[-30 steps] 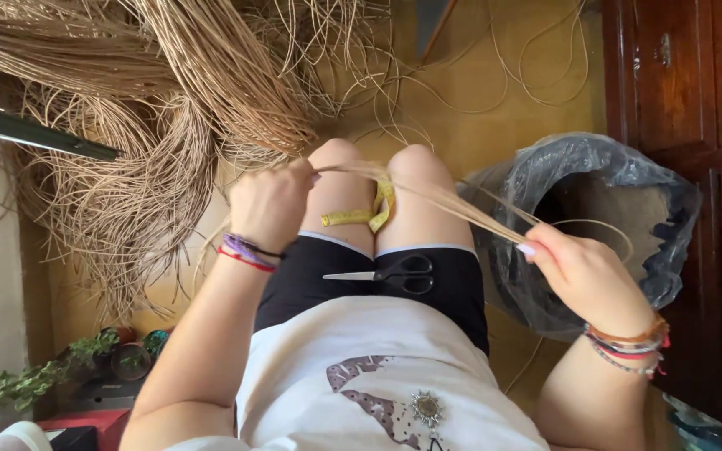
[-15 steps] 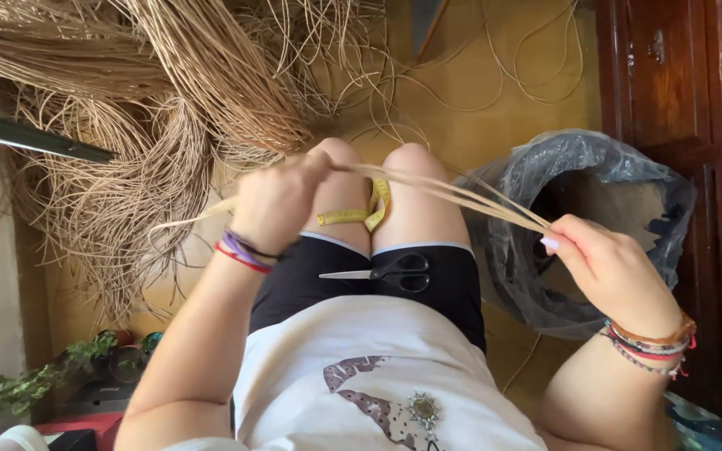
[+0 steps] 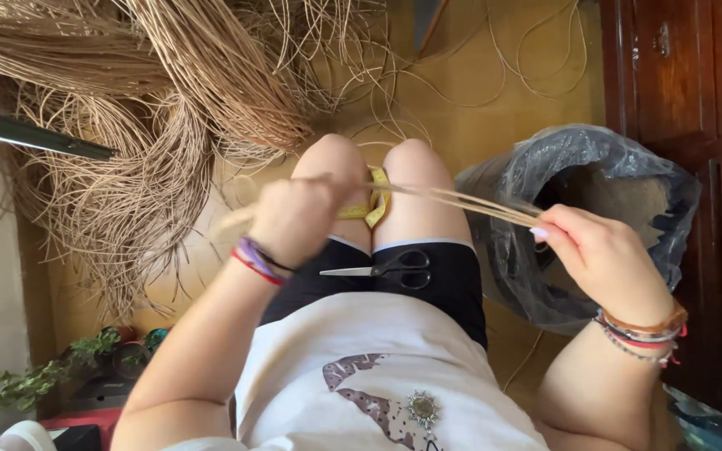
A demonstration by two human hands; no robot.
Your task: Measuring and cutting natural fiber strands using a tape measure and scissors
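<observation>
A few thin strands point(image 3: 453, 199) run taut across the knees, from the left hand point(image 3: 294, 219) at nine o'clock to the right hand point(image 3: 599, 255) at three. Both hands have fingers pinched together on the strands. Scissors point(image 3: 390, 269) lie on the lap at six o'clock, just below a yellow tape measure point(image 3: 373, 205) tucked between the knees. The big bundle point(image 3: 127, 125) spreads at ten o'clock. This looks like drawing out and evening a small bunch; a steady matching grip at both ends seems needed.
</observation>
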